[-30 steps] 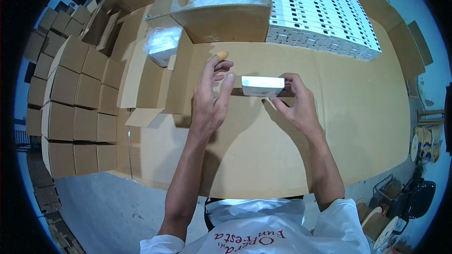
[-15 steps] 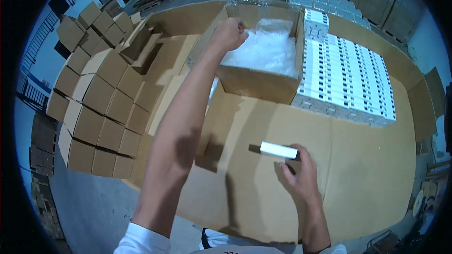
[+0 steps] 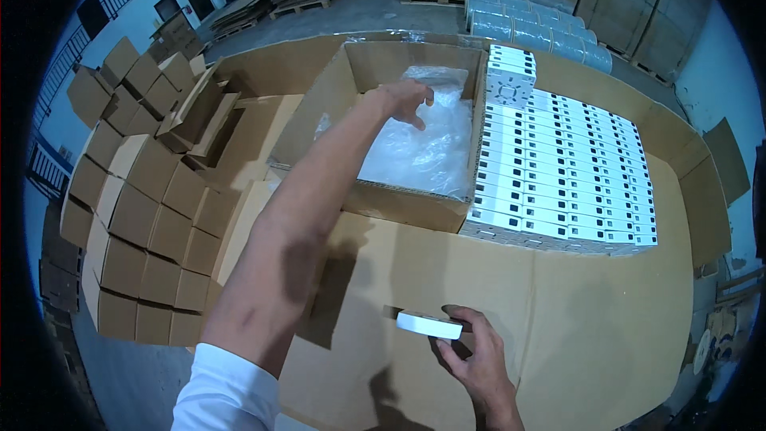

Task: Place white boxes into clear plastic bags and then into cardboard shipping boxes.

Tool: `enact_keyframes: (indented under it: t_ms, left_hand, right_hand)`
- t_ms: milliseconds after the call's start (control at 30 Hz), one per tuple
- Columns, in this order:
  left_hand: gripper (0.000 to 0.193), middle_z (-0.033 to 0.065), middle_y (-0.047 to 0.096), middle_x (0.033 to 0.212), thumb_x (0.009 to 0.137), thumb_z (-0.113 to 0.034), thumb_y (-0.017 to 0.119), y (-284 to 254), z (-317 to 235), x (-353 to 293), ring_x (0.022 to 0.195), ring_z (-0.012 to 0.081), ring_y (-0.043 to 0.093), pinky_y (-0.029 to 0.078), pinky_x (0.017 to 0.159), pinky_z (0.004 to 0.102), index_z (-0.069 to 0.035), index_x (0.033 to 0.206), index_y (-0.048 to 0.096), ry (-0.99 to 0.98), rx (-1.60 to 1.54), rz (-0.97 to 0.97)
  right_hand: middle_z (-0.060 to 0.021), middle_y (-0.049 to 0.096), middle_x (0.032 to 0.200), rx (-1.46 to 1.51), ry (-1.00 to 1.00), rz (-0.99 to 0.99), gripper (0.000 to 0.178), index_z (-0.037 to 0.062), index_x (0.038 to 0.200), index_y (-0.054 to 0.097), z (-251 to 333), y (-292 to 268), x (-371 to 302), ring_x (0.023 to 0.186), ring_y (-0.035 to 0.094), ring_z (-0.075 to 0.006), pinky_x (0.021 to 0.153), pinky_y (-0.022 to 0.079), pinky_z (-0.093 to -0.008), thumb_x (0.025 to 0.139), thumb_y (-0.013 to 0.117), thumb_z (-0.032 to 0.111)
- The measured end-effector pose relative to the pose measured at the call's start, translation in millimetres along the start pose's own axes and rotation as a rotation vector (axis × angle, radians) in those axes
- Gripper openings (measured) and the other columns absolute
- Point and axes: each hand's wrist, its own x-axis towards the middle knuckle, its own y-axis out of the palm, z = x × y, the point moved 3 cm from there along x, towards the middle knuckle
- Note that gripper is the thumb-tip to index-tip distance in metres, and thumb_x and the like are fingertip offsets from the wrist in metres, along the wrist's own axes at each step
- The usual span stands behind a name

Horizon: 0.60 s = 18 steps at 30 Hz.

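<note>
My left hand [image 3: 405,102] hangs over the clear plastic bags [image 3: 423,148] inside an open cardboard box [image 3: 411,206]. Its fingers are apart and bent, with nothing visible between them. Whether the fingertips touch the plastic I cannot tell. Low in the view, my right hand [image 3: 481,359] grips one end of a small, flat white box [image 3: 429,326] between thumb and fingers. The white box is just above or on the cardboard-covered table [image 3: 590,327]; the gap, if any, is hard to see.
Rows of white boxes [image 3: 562,168] with dark squares stand to the right of the cardboard box, with a short stack [image 3: 511,76] on their far left corner. Several open brown cartons [image 3: 132,267] are stacked at the left. A low cardboard wall [image 3: 704,203] borders the table.
My left hand has moved from near the cardboard box's left side to over the plastic bags, and its fingers have spread. The white box has tilted slightly in my right hand. The view has shifted.
</note>
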Motion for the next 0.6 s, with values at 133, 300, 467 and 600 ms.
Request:
enact_keyframes:
  t_ms: [133,300,467,600]
  left_hand:
    - [0.041,0.0154,0.071,0.107,0.077,-0.02,0.08,20,0,9,0.099,0.0355,0.068,0.055,0.085,0.0426,-0.004,0.111,0.066,0.087,0.09,-0.004]
    - [0.016,0.0198,0.072,0.088,0.082,-0.009,0.064,13,-12,17,0.089,0.04,0.069,0.056,0.081,0.0467,-0.001,0.095,0.07,0.027,0.083,-0.015]
    - [0.017,0.0222,0.072,0.09,0.085,-0.011,0.062,-9,-5,10,0.084,0.0396,0.069,0.055,0.082,0.0475,0.0,0.093,0.073,0.022,0.045,-0.09]
    - [0.021,0.023,0.072,0.091,0.09,-0.015,0.061,-49,0,3,0.081,0.0403,0.069,0.056,0.08,0.0464,0.0,0.096,0.074,-0.022,0.053,-0.194]
  right_hand:
    - [-0.0184,0.064,0.121,-0.024,-0.025,0.0,0.053,0.0026,0.125,0.055,-7,-3,4,0.109,0.064,-0.0358,0.096,0.051,-0.0438,0.079,0.079,0.011]
    - [-0.0183,0.064,0.121,-0.04,-0.007,0.015,0.051,0.0027,0.124,0.055,-9,-4,5,0.112,0.063,-0.0363,0.096,0.051,-0.0443,0.08,0.079,0.012]
    - [-0.0184,0.064,0.119,-0.034,-0.011,0.01,0.051,0.0024,0.123,0.056,-4,-2,4,0.11,0.063,-0.0358,0.095,0.051,-0.044,0.079,0.079,0.011]
    - [-0.0179,0.065,0.117,-0.02,0.006,0.008,0.051,0.0022,0.123,0.056,0,-1,6,0.107,0.065,-0.0347,0.094,0.053,-0.0432,0.079,0.079,0.011]
